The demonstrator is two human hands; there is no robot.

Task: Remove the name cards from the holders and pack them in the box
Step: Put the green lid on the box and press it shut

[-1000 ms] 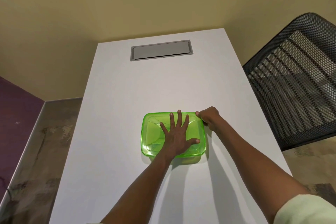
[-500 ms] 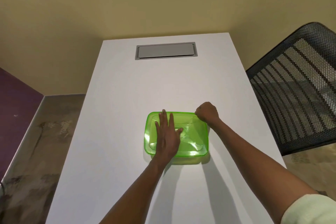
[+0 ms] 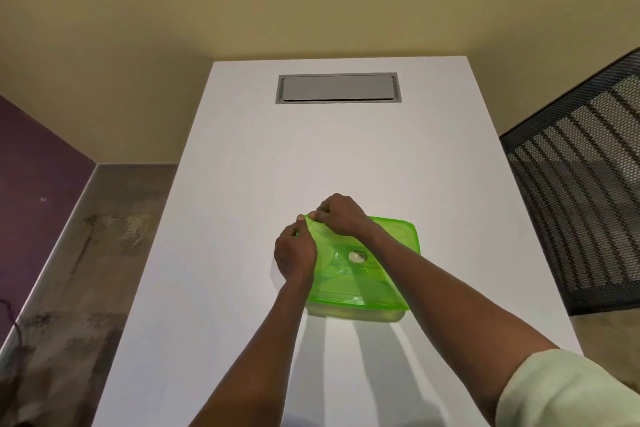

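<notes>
Hands both at the far-left corner of the green box's lid (image 3: 372,274). Left hand (image 3: 294,255) curled over the left edge, fingertips pinched on the lid's corner lip; right hand (image 3: 341,215) reaching across from the far side, thumb and fingers pinched on the same corner, which looks slightly raised. Both hands clamped on the lid, close together and nearly touching.

Step in hand, by my reading: working the lid's corner, either peeling it up or seating it (cannot tell which from one frame). To do it well: keep the pull or press local to the corner, run round the rim one edge at a time, and hold the base down so the light plastic box (image 3: 353,314) does not skid on the smooth desk (image 3: 242,156).

Box sits on the near-centre desk, lid translucent; something pale shows through its middle, too unclear to call a card. No name cards or holders in view.

Outward: grey cable hatch (image 3: 338,88) at the desk's far end, mesh chair (image 3: 575,184) to the right.

Change from half a second ago: left hand then lay flat on the lid and right hand gripped the far-right corner; both have since converged on the far-left corner.
</notes>
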